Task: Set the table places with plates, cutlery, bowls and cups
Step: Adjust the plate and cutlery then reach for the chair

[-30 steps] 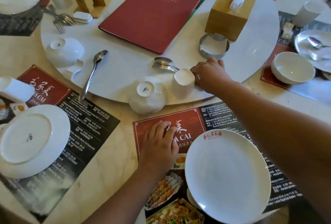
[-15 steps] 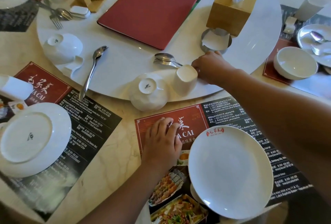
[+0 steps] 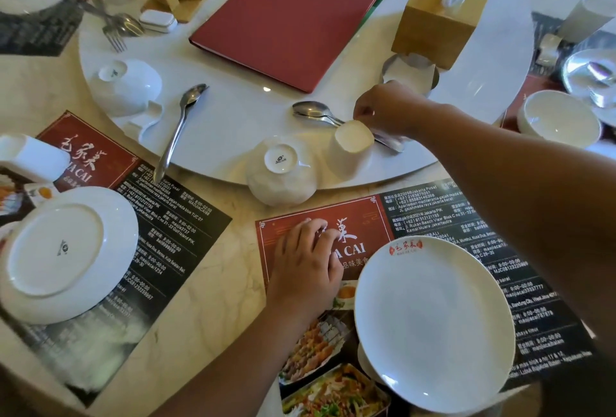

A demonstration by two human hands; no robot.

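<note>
Right hand [image 3: 383, 113] at centre frame over the white turntable [image 3: 233, 123], fingers curled down onto the cutlery [image 3: 310, 109] just beside the upturned cup [image 3: 351, 146] — grip on the handles hidden, cannot tell. Left hand [image 3: 306, 260] at lower centre, fingers relaxed on the red placemat [image 3: 366, 216], holding nothing. Plate [image 3: 433, 316] at lower right on that placemat; upturned bowl [image 3: 281, 173] at the turntable's near edge — beige desk [image 3: 206, 283] beneath.
</note>
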